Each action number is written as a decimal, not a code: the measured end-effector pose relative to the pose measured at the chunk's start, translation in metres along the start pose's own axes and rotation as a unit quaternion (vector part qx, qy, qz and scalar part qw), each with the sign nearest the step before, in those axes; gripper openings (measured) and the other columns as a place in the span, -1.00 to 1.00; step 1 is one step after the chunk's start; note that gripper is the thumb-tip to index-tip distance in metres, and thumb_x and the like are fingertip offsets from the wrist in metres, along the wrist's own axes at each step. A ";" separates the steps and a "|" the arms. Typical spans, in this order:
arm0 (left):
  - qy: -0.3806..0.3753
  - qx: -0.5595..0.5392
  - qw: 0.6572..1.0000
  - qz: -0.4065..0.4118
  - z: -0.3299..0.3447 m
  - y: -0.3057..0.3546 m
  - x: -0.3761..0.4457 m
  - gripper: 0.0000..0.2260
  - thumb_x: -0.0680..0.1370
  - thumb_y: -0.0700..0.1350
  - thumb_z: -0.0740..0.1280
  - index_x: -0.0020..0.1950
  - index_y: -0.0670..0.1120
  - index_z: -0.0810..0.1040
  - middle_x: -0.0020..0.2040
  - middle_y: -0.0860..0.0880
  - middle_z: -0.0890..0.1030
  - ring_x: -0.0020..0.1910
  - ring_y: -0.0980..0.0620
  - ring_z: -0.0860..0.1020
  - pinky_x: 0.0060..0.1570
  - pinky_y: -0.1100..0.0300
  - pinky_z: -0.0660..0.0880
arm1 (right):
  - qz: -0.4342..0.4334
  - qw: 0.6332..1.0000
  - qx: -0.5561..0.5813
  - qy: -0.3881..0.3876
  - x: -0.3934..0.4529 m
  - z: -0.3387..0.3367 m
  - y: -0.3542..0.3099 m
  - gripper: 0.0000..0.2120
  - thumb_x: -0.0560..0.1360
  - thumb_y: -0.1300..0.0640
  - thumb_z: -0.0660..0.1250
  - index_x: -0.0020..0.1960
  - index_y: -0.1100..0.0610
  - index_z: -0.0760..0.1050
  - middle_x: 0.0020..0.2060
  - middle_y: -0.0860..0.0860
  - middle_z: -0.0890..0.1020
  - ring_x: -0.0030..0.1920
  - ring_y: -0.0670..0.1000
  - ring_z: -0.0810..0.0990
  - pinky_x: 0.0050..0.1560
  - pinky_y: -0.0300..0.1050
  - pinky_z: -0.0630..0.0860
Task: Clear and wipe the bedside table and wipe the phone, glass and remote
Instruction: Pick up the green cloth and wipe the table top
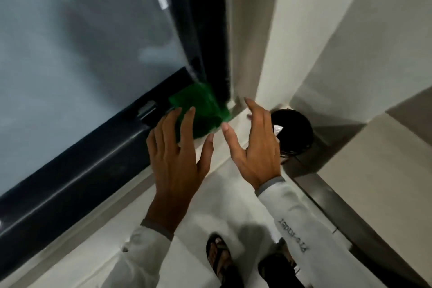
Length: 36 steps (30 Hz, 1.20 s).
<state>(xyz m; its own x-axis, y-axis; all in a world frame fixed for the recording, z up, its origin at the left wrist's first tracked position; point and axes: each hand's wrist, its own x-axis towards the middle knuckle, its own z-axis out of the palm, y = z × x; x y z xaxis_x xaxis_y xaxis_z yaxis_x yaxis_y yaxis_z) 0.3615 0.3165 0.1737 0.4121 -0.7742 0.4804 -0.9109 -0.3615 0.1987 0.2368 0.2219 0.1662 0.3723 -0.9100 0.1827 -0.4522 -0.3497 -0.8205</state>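
Cloth (205, 110): green, folded, blurred; lay at dark glossy window frame (98, 159) corner.
Left hand (177, 159): fingers spread wide, held nothing, just beside cloth.
Right hand (254, 145): splayed, empty.
Bin (294, 131): round, black.

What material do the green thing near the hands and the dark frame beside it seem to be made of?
The green thing looks like soft cloth: matte, folded, with limp edges, though motion blur leaves this open. The dark frame seems to be painted metal or hard plastic: smooth and semi-glossy, with long straight highlights along its edge.
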 end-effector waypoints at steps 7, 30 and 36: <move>-0.052 -0.250 0.925 -0.282 -0.020 -0.010 0.027 -0.73 0.65 -0.01 0.32 0.13 -0.22 0.59 -0.11 -0.03 0.70 -0.29 0.29 0.57 -0.23 0.51 0.51 | 0.426 0.812 0.399 0.016 0.025 0.059 -0.046 -0.43 0.28 -0.10 0.64 0.10 0.06 0.41 -0.02 0.05 0.69 -0.06 0.05 0.74 -0.12 -0.07 0.70; -0.535 -0.495 0.535 -0.427 0.077 0.229 -0.008 -0.89 0.56 -0.28 0.37 0.01 -0.09 0.60 -0.06 -0.14 0.74 -0.15 -0.05 0.73 -0.19 0.07 0.64 | 0.349 0.734 0.565 0.144 -0.081 -0.198 0.186 -0.87 0.52 0.22 0.42 -0.10 0.11 0.47 -0.17 0.10 0.61 -0.15 0.08 0.62 -0.17 -0.10 0.66; -0.638 -0.509 0.377 -0.438 0.141 0.307 0.001 -0.45 0.19 -0.26 0.61 0.18 -0.25 0.64 0.07 -0.22 0.72 -0.03 -0.16 0.73 0.01 -0.17 0.66 | 0.305 0.871 0.369 0.110 -0.127 -0.310 0.256 -0.38 0.33 0.53 0.47 0.30 0.16 0.43 -0.10 0.12 0.73 -0.06 0.06 0.72 -0.03 -0.10 0.68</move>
<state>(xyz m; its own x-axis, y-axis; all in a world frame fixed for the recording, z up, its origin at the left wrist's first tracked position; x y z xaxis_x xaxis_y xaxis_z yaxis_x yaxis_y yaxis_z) 0.0851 0.1311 0.1145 -0.3536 -0.4445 -0.8230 0.3172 -0.8847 0.3416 -0.1777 0.1792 0.1011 0.0443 -0.9251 -0.3772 0.1631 0.3792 -0.9108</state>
